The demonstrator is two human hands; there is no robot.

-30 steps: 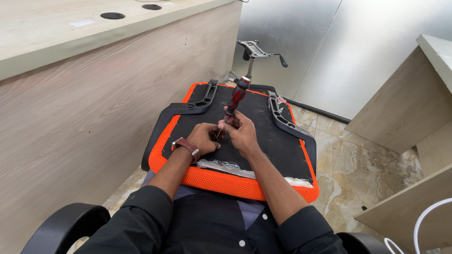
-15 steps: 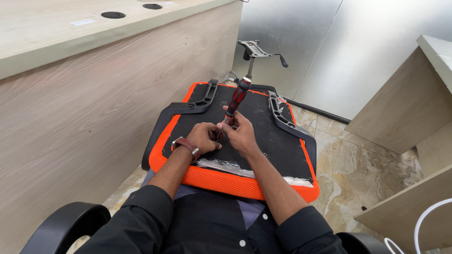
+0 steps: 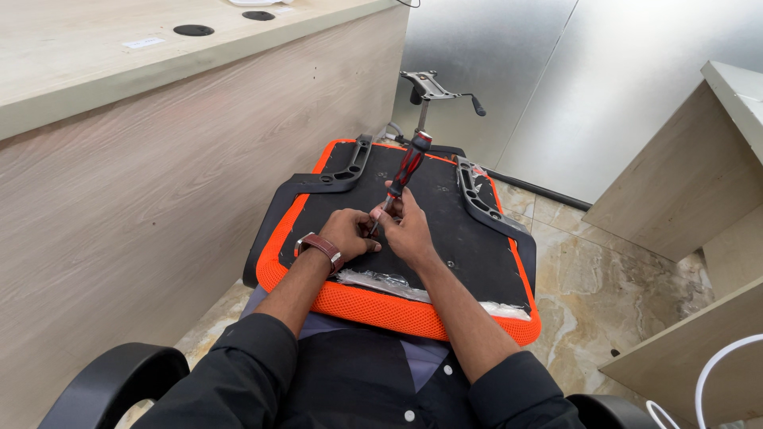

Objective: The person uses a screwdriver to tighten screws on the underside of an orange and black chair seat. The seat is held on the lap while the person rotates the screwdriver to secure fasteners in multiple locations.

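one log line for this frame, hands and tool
left hand: at screwdriver tip | right hand: on screwdriver shaft | seat base: upside down on lap

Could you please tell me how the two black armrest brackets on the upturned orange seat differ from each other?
The left bracket lies at the seat's far-left corner, bending outward along the left edge; the right bracket runs longer down the right side. The screwdriver tilts nearer the right bracket. Both are black and lie flat.

Head view, steeply downward (close)

left hand [image 3: 348, 233] beside screwdriver tip | right hand [image 3: 408, 229] grips red-black screwdriver [image 3: 402, 176] | upturned orange chair seat [image 3: 413, 306] on lap
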